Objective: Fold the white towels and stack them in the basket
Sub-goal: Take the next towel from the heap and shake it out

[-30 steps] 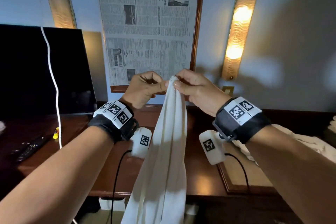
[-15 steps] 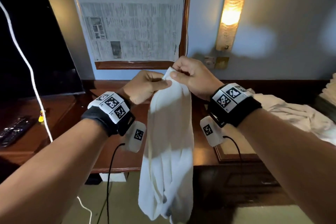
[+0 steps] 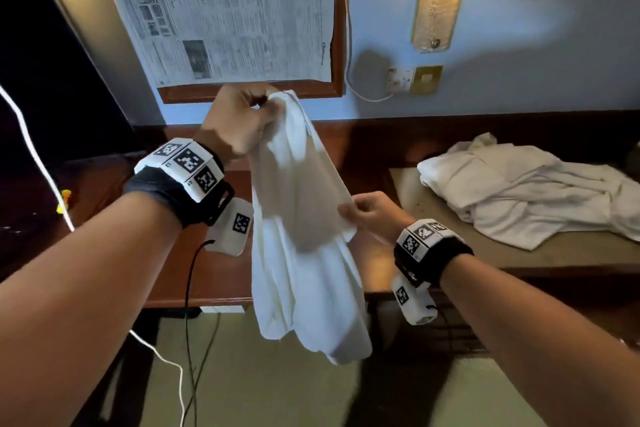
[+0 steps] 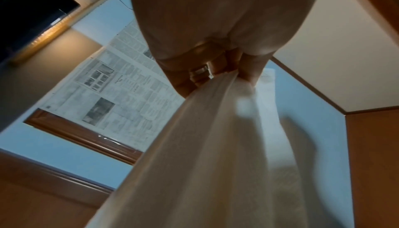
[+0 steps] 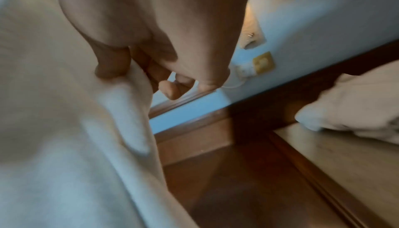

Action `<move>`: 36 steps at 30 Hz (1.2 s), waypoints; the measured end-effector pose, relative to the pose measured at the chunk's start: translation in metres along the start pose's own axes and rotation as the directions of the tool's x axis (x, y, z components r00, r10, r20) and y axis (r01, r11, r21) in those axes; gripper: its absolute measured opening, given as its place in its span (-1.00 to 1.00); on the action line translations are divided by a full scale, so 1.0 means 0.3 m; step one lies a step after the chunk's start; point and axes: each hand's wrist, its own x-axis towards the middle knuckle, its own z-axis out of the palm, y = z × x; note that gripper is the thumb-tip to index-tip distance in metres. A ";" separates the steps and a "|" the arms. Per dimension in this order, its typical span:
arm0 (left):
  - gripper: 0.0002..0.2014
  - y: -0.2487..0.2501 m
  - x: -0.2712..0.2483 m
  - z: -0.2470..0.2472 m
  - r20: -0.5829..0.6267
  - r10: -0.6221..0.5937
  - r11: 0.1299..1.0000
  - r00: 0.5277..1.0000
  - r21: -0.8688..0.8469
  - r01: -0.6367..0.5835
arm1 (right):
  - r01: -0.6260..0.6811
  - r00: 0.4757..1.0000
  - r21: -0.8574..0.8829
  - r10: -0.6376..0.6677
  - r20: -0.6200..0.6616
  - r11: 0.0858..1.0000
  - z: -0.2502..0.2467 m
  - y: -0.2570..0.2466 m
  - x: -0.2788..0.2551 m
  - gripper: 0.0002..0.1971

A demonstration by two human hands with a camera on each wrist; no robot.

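The hanging towel (image 3: pixel 304 236) fills the space between the two hands, above open floor (image 3: pixel 277 388) in front of the desk (image 3: pixel 221 281). To the right, the low table's (image 3: pixel 519 256) near part is bare, while a heap of towels (image 3: pixel 533 194) covers its far right part. Black and white cables (image 3: pixel 188 322) dangle below the left wrist. The wall (image 3: pixel 519 87) closes off the space behind.

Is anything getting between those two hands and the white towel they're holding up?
Nothing visible does. The left hand grips the hanging white cloth towel at its top corner, and the right hand pinches its side edge lower down. No basket shows in any view.
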 end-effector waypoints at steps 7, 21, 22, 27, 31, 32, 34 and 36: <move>-0.74 -0.064 0.008 -0.044 -0.304 -0.105 0.994 0.947 -0.022 0.103 | -0.138 0.977 -0.521 0.202 0.067 0.842 -0.120 0.377 0.001 -0.47; -0.75 -0.167 0.009 -0.010 -0.426 -0.209 0.967 0.880 0.045 0.251 | -0.410 0.834 -0.747 0.547 -0.074 0.524 -0.212 0.605 0.042 -0.71; -0.73 -0.161 0.011 0.015 -0.382 -0.183 0.968 0.906 0.088 0.233 | -0.364 0.878 -0.731 0.474 -0.064 0.577 -0.193 0.558 0.061 -0.73; -0.80 -0.127 0.022 0.168 -0.039 -0.125 0.968 0.991 0.216 0.130 | 0.115 0.984 -0.303 -0.150 -0.095 0.946 -0.026 0.191 0.156 -0.87; -0.77 -0.118 0.035 0.225 0.112 -0.087 0.981 0.990 0.185 0.065 | 0.227 0.969 0.058 -0.220 -0.111 0.972 0.024 -0.072 0.187 -0.72; -0.78 -0.114 0.040 0.226 0.128 -0.075 0.983 0.989 0.178 0.052 | 0.208 0.974 0.109 -0.195 -0.115 0.972 0.022 -0.102 0.194 -0.72; -0.77 -0.102 0.049 0.217 0.137 -0.053 0.985 0.989 0.172 0.029 | 0.191 0.974 0.123 -0.172 -0.146 0.974 0.017 -0.123 0.211 -0.78; -0.75 -0.097 0.057 0.199 0.135 -0.053 0.985 0.989 0.170 0.030 | 0.196 0.963 0.113 -0.169 -0.207 0.974 0.017 -0.142 0.224 -0.72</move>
